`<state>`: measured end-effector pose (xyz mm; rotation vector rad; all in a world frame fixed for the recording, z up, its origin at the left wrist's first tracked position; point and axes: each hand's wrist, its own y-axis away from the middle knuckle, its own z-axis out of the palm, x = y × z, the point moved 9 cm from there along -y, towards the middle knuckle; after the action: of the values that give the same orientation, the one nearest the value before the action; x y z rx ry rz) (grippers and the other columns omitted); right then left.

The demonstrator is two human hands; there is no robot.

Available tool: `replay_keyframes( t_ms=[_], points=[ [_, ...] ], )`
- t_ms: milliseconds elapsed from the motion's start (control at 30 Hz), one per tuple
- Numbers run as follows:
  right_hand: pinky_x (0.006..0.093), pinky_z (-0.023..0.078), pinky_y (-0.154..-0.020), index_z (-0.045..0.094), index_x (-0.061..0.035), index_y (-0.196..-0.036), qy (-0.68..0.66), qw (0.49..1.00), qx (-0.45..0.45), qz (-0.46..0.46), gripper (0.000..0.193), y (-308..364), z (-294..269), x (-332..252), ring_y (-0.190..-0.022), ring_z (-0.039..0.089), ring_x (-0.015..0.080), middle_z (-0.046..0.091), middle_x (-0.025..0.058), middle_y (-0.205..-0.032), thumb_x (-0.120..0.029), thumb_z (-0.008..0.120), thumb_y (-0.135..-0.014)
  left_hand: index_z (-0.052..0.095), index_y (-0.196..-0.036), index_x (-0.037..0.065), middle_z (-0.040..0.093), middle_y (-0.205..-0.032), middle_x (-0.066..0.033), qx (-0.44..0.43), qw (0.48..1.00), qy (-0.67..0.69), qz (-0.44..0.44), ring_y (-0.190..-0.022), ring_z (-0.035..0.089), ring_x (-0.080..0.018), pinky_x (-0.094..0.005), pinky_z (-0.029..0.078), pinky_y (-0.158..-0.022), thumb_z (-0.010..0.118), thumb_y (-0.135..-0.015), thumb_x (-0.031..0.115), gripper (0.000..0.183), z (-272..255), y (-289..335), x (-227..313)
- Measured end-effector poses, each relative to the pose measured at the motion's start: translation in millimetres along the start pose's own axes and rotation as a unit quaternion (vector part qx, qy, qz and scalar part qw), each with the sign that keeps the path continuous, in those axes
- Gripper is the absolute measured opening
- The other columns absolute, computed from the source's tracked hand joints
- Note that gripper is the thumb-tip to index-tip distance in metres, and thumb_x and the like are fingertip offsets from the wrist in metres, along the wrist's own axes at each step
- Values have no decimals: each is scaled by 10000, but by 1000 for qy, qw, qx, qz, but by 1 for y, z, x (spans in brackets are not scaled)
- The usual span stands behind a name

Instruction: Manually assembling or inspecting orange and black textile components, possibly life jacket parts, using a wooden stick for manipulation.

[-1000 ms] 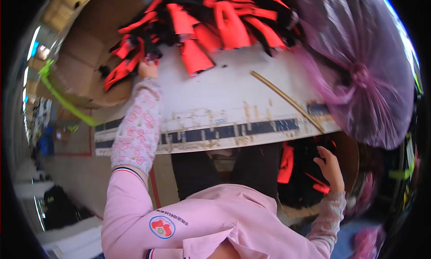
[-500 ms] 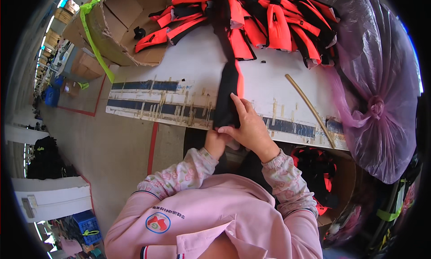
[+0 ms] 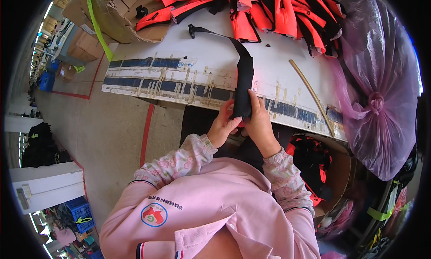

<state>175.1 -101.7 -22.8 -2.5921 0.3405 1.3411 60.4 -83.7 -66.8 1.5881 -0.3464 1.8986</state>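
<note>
A long black fabric strap piece (image 3: 244,75) with orange showing along its edges lies over the table's front edge. Its narrow far end runs back across the white tabletop to a small black end piece (image 3: 191,31). My left hand (image 3: 222,125) grips the near end from the left, fingers curled beneath it. On the other side my right hand (image 3: 259,124) is closed on the same end, its fingers along the right edge. What the fingertips do underneath is hidden. Beyond lies a heap of similar orange and black pieces (image 3: 285,14).
A torn cardboard box (image 3: 110,21) stands at the far left of the table (image 3: 202,57). A wooden stick (image 3: 312,97) lies to the right, beside a knotted purple plastic bag (image 3: 377,104). Below the table at right, an open carton (image 3: 339,182) holds more orange and black pieces.
The strap piece has come nearer and right, and its far end now lies apart from the heap. My left hand has moved out from beneath to grip its left side.
</note>
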Motion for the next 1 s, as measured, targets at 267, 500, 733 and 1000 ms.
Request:
replay_keyframes(
  t_ms=[267, 500, 733, 1000],
  points=[
    [421, 506, -651, 363, 6, -1278, 127, 990, 14, -57, 655, 1, 15, -14, -804, 588, 399, 499, 224, -1053, 26, 611, -673, 231, -1329, 60, 510, -1090, -91, 33, 997, 68, 6, -910, 549, -123, -250, 471, -742, 544, -890, 198, 556, -13, -3, 3],
    [381, 493, -771, 401, -50, -1264, -141, 989, 1, 34, 671, -7, 14, 23, -910, 566, 381, 485, 205, -1113, 155, 504, -634, 395, -1242, 44, 590, -1025, -85, 61, 960, -222, 159, -895, 597, -180, -265, 486, -727, 577, -805, -8, 477, -31, -5, 11],
    [423, 493, -752, 372, -85, -1275, 4, 1000, 4, -27, 773, 3, 23, -6, -912, 548, 409, 457, 208, -1083, 78, 685, -586, 449, -1141, -19, 583, -1003, -90, 115, 989, -62, 71, -888, 576, -177, -279, 453, -784, 563, -800, 18, 361, -41, -4, -16],
    [377, 471, -768, 420, -96, -1234, -54, 997, 37, -44, 730, 0, 23, 0, -911, 530, 342, 486, 172, -1018, 167, 595, -576, 585, -1062, 4, 637, -940, -65, 242, 967, 79, 3, -816, 615, -146, -270, 502, -691, 573, -762, -59, 307, -67, -6, -29]
  ],
)
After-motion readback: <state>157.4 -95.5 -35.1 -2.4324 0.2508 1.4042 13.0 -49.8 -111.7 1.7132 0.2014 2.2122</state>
